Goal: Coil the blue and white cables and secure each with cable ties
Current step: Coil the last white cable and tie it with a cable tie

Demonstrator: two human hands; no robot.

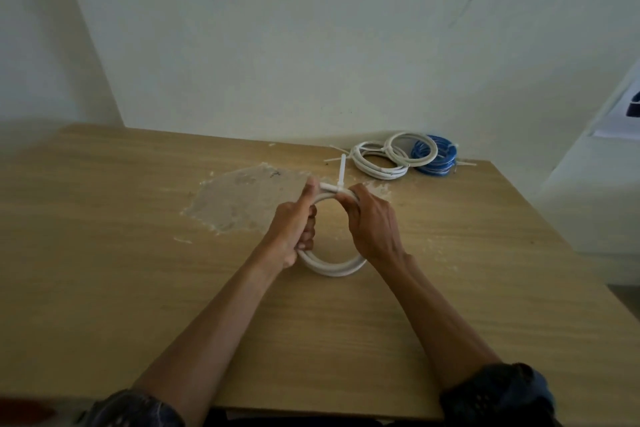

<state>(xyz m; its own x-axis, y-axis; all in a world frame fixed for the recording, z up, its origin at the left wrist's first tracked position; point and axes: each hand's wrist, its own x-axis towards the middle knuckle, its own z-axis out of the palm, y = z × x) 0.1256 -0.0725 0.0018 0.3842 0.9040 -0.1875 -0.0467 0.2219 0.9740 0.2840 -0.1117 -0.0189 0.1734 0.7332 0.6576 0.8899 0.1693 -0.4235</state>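
A white cable coil (332, 267) stands on edge on the wooden table (138, 253), held between both hands. My left hand (294, 229) grips the coil's left side with the thumb up. My right hand (372, 222) grips the coil's top right, its fingertips at a white cable tie (341, 175) wrapped round the top of the coil, the tie's tail sticking up. At the far right of the table lie two tied white coils (379, 161) (412, 149) and a blue coil (438, 156).
A rough patch of worn surface (242, 198) lies left of my hands. A loose cable tie (334, 159) lies beside the far coils. The wall stands close behind the table, with a white ledge (616, 128) at the right.
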